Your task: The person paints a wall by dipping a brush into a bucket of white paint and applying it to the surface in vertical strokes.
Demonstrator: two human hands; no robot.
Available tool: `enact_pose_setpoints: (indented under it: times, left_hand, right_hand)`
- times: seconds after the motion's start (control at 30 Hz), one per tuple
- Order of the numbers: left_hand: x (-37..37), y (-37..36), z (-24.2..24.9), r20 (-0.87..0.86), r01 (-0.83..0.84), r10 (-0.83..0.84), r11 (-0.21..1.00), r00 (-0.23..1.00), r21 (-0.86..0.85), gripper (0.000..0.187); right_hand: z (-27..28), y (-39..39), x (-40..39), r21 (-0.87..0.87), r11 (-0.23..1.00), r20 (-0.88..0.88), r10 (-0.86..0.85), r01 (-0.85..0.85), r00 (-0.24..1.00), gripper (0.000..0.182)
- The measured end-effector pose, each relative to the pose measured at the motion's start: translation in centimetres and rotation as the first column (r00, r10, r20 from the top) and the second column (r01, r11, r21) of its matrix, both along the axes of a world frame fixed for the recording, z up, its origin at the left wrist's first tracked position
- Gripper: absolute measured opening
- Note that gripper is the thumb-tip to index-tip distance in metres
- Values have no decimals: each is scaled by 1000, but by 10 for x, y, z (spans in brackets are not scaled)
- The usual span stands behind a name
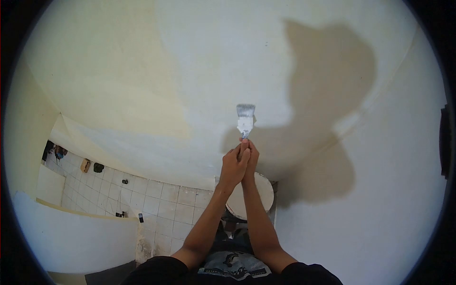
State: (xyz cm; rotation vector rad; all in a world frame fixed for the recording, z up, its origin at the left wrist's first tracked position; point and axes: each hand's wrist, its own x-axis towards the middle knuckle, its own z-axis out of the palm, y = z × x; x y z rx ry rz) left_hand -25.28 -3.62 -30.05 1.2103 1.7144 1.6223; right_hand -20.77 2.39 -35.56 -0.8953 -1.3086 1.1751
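A flat paintbrush (245, 122) points upward in front of the wall (213, 61), its bristles coated in whitish paint and its handle mostly hidden by fingers. My left hand (232, 166) and my right hand (251, 156) are closed together around that handle. A narrow shadow lies right beside the brush, so it is close to the wall; whether the bristles touch cannot be told. Pale yellow covers the wall's left part, while a whiter area spreads through the middle behind the brush. My shadow falls across the wall on the right.
Below my hands stands a round, pale-topped object (261, 192). White floor tiles (161, 204) stretch to the left, with a phone-like dark object (141, 218), a brown box (85, 165) and other small items. A low partition (85, 232) stands at lower left.
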Motion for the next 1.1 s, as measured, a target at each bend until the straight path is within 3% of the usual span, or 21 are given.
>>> enact_pose_setpoints:
  times: [0.1,0.2,0.3,0.4,0.5,0.6,0.7,0.77,1.0,1.1]
  left_hand:
    - [4,-13,-25,122,28,2,969,993,-245,49]
    - [12,-14,-80,49,61,-43,885,998,-462,56]
    - [27,-23,-145,168,217,-150,822,974,-526,63]
    - [44,-32,-193,359,377,-160,622,919,-686,68]
    - [59,-36,-269,280,325,-166,492,946,-807,72]
    - [84,-39,-299,305,285,-50,520,951,-805,74]
    - [98,-33,-356,269,237,-37,596,962,-767,69]
    - [104,-23,-363,284,224,3,610,959,-760,68]
    - [105,7,-417,372,215,135,619,918,-755,64]
    - [101,12,-434,363,217,124,612,924,-761,62]
  right_hand:
    - [-36,-15,8,-204,977,-33,63,-68,998,31]
    - [-128,-21,29,-250,963,42,114,-100,993,30]
    - [-154,-58,52,-392,920,-75,-45,12,996,28]
    - [-201,-87,82,-512,859,-57,-46,11,997,25]
    - [-243,-97,97,-682,731,-23,-65,32,998,22]
    - [-292,-93,117,-771,635,-143,-92,-53,985,23]
    - [-351,-79,128,-742,670,-17,-45,18,999,26]
    - [-387,-66,134,-767,641,-77,-45,-30,996,27]
    - [-435,-36,129,-741,665,-118,7,-93,993,28]
    - [-443,-32,120,-799,598,52,-37,64,998,29]
